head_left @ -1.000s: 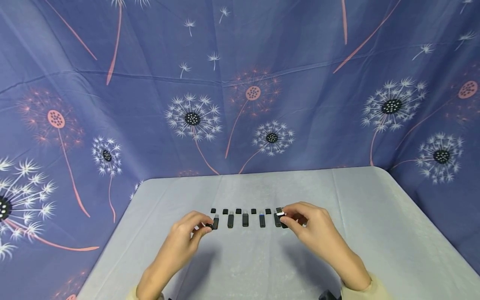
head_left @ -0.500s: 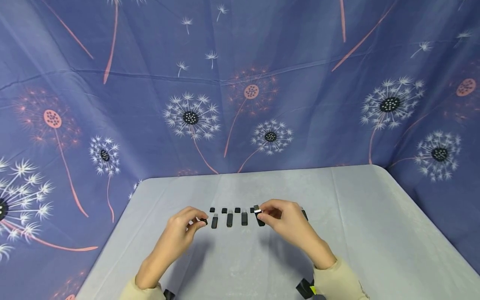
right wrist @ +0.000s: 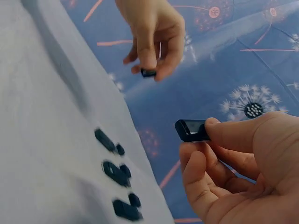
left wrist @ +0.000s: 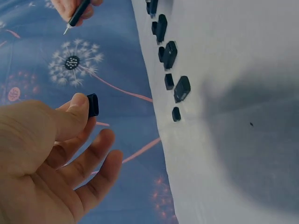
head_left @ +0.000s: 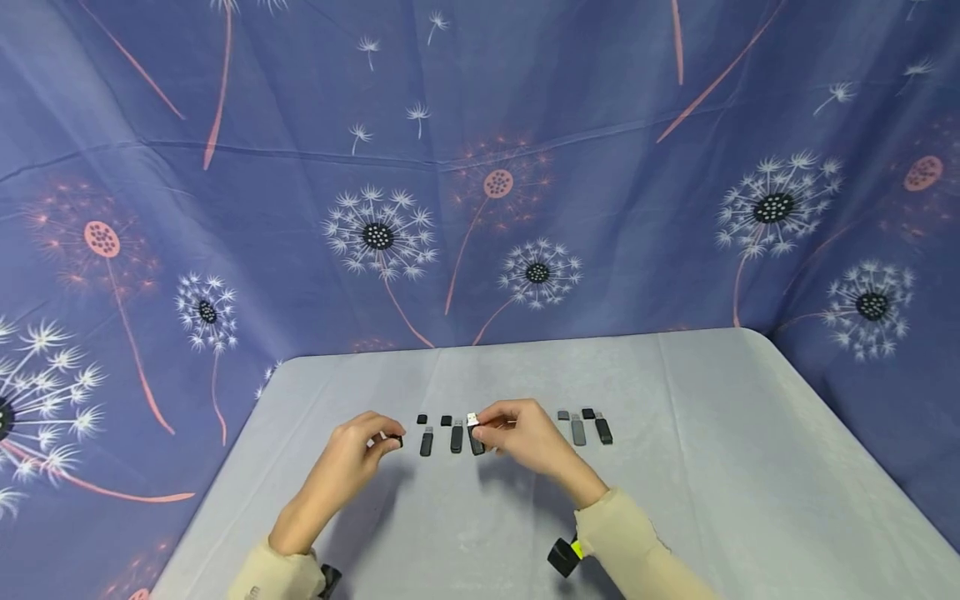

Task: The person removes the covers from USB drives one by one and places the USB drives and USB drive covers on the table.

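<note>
Thumb and fingertips of my left hand [head_left: 363, 443] pinch a small black USB stick cap [left wrist: 94, 105], held above the table left of a row of sticks. My right hand [head_left: 528, 437] pinches a black USB stick [right wrist: 192, 130] by its body, its bare metal plug [head_left: 472, 419] pointing away from me in the head view. This hand hovers over the middle of the row and hides part of it. To its left lie uncapped black sticks [head_left: 426, 442], each with a loose cap [head_left: 422, 419] behind it. On its right are a grey stick [head_left: 577, 430] and a black one [head_left: 603, 429].
A pale grey cloth covers the table [head_left: 450, 533]. Behind it and along both sides hangs a blue curtain [head_left: 300, 167] printed with dandelions. Black wrist devices [head_left: 564, 557] sit by the sleeves, low over the table.
My right hand has moved left along the row with the USB stick, uncovering the sticks at the right end. My left hand, still pinching the cap, has drawn slightly left, away from the leftmost stick.
</note>
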### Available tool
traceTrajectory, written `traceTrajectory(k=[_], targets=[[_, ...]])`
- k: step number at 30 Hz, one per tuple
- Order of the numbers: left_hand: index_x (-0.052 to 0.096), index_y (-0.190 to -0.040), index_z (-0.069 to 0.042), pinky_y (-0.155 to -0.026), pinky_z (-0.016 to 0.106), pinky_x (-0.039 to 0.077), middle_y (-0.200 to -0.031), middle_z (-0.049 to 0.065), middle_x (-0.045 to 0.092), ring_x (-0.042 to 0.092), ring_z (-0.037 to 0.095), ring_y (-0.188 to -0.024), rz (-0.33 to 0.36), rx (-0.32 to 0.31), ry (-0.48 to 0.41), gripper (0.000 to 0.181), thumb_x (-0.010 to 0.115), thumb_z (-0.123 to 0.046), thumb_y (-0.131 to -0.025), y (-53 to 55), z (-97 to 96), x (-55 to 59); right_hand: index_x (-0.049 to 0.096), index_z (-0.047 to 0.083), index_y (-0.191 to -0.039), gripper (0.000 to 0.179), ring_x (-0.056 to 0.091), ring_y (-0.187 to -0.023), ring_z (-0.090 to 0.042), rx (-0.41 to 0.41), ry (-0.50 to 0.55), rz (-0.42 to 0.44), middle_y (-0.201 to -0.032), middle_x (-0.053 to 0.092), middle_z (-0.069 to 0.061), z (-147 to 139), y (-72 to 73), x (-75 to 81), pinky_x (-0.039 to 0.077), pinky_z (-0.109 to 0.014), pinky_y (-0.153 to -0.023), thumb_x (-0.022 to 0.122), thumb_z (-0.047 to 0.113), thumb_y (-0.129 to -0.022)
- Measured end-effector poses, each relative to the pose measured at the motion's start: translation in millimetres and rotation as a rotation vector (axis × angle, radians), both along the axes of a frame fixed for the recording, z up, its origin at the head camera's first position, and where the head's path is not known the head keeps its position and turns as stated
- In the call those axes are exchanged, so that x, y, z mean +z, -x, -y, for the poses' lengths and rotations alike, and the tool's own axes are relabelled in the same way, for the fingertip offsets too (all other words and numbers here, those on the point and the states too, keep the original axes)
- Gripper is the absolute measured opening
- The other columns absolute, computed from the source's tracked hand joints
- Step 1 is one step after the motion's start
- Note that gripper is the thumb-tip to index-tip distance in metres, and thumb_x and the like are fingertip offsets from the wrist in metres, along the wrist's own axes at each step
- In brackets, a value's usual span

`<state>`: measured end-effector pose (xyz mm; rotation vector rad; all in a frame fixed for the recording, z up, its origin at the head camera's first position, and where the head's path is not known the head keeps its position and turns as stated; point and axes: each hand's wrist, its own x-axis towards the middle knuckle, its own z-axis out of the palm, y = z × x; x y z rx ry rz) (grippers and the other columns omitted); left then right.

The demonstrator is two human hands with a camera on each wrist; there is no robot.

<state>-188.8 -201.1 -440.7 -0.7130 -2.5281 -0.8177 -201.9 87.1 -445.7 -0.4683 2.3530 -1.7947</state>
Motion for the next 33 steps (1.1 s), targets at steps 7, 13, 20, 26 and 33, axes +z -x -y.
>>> traceTrajectory(k=[7,13,20,26,33], targets=[[0.078,-0.094,-0.011,-0.07,0.033,0.059,-0.088,-0.002,0.072,0.068,0.012,-0.08,0.016,0.008,0.047,0.018,0.082,0.001,-0.081,9.9,7.2,-2.3,0.076,0.005,-0.11,0.022,0.071,-0.073,-0.021,0.038,0.041,0.088,-0.089,0.074,-0.007,21,9.5,12.0,0.062,-0.045,-0.075,0.078,0.019,-0.093],[0.077,-0.098,-0.009,-0.068,0.029,0.056,-0.085,-0.002,0.075,0.07,0.015,-0.077,0.114,0.037,0.041,0.015,0.082,-0.005,-0.084,24.4,13.0,4.8,0.075,0.002,-0.11,0.021,0.073,-0.078,-0.028,0.03,0.061,0.133,-0.09,0.073,-0.01,36,26.2,19.2,0.063,-0.038,-0.074,0.077,0.015,-0.094],[0.08,-0.091,-0.015,-0.071,0.034,0.057,-0.092,-0.002,0.078,0.071,0.016,-0.081,0.191,0.043,0.081,0.009,0.081,-0.007,-0.086,38.0,22.4,6.5,0.075,0.002,-0.108,0.019,0.074,-0.077,-0.028,0.008,0.066,0.17,-0.089,0.075,-0.014,53,35.9,14.7,0.063,-0.041,-0.077,0.078,0.014,-0.093],[0.082,-0.09,-0.015,-0.07,0.032,0.057,-0.093,0.0,0.079,0.071,0.015,-0.081,0.192,0.042,0.095,0.008,0.083,-0.009,-0.084,50.3,23.7,2.3,0.074,-0.001,-0.108,0.018,0.074,-0.086,-0.04,-0.008,0.035,0.141,-0.089,0.074,-0.014,63,40.6,10.2,0.063,-0.045,-0.078,0.076,0.011,-0.094],[0.081,-0.091,-0.012,-0.071,0.03,0.057,-0.092,0.001,0.079,0.071,0.016,-0.081,0.221,0.03,0.102,0.007,0.082,-0.007,-0.086,67.4,24.3,5.2,0.073,-0.001,-0.108,0.019,0.075,-0.084,-0.038,-0.015,0.004,0.122,-0.092,0.075,-0.017,74,47.5,6.3,0.063,-0.047,-0.077,0.076,0.01,-0.093]])
